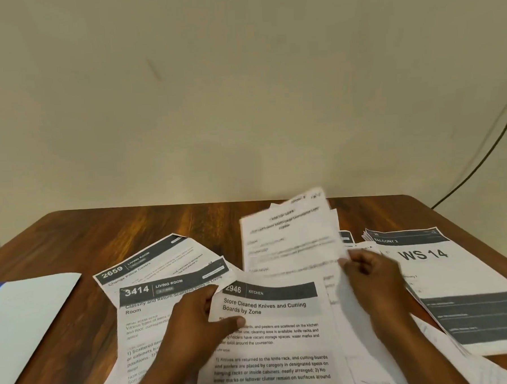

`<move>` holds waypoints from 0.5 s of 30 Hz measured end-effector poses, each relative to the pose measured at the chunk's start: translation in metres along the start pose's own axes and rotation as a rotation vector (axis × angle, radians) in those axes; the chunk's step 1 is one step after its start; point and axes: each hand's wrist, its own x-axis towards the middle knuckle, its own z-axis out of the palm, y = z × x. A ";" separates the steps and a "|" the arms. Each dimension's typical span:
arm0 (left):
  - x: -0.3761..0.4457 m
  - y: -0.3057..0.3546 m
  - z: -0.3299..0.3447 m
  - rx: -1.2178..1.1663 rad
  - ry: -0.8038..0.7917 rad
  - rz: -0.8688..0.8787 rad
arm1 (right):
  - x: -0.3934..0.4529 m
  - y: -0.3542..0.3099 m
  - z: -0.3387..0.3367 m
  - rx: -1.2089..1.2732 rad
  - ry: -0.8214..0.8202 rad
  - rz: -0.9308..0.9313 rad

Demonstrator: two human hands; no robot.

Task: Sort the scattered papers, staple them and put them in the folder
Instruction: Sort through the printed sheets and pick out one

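Thumb and fingers of the left hand (200, 321) pinch the "2946 Kitchen" sheet (271, 334); a blurred raised sheet (290, 237) is gripped by the right hand (371, 276). Other papers (159, 273) lie scattered on the wooden bench (101, 229), folder (26, 309) at far left

A wooden table (218, 220) with a dark, streaked grain is shown, its bare surface extending beyond the fingertips to a plain beige wall (241, 89). A dark cable (479, 159) is seen against the wall, far right of the fingers.
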 end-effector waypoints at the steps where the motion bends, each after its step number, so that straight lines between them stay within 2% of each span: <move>1: 0.000 0.001 0.001 -0.037 0.012 -0.001 | 0.001 -0.007 -0.009 0.036 0.068 -0.058; 3: 0.000 0.001 0.002 -0.114 0.047 -0.014 | 0.005 -0.017 -0.024 0.154 0.191 -0.172; 6: 0.003 -0.002 0.001 -0.194 0.089 -0.038 | 0.007 -0.032 -0.042 0.397 0.286 -0.231; 10: 0.007 -0.008 -0.001 -0.228 0.125 -0.014 | 0.006 -0.047 -0.055 0.660 0.326 -0.269; 13: 0.013 -0.012 -0.005 -0.225 0.176 0.004 | 0.006 -0.050 -0.061 0.714 0.346 -0.284; 15: 0.017 -0.013 -0.008 -0.226 0.204 0.015 | 0.005 -0.050 -0.063 0.736 0.292 -0.250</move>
